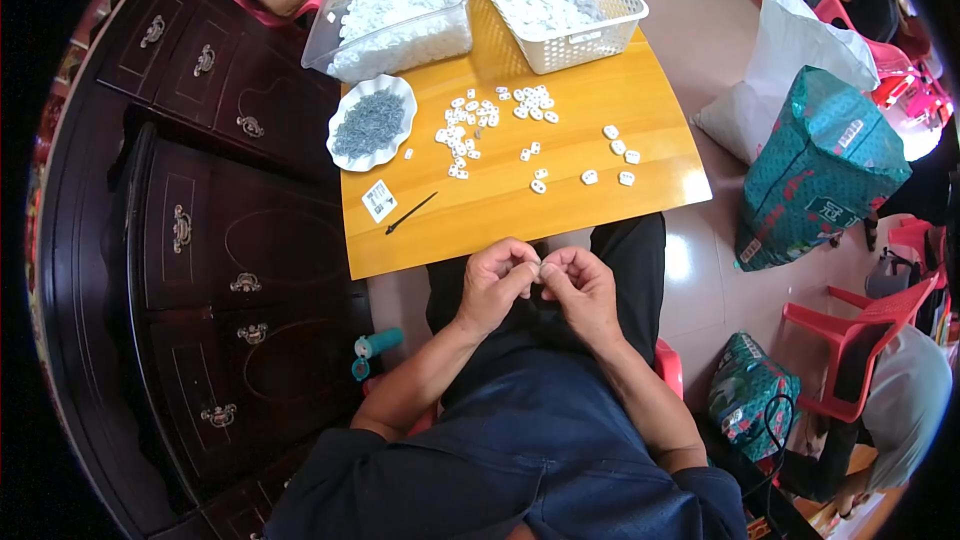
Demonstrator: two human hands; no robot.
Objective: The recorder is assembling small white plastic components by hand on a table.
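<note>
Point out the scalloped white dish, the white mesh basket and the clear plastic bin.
Scalloped white dish (pixel 345 112): head view, left rim.
White mesh basket (pixel 590 48): head view, front wall.
Clear plastic bin (pixel 400 35): head view, front wall.

You've got a glossy varnished wood table – white plastic pieces look smooth, lattice basket matt plastic, tub clear plastic, cabinet dark polished wood with metal handles.

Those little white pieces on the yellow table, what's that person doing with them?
A seated person has the left hand and right hand pressed together over the lap, pinching something tiny between the fingertips; what it is cannot be told. Small white pieces lie scattered on the wooden table. A scalloped white dish holds small grey bits. Behind it, a clear tub and a white basket hold more white pieces.
</note>
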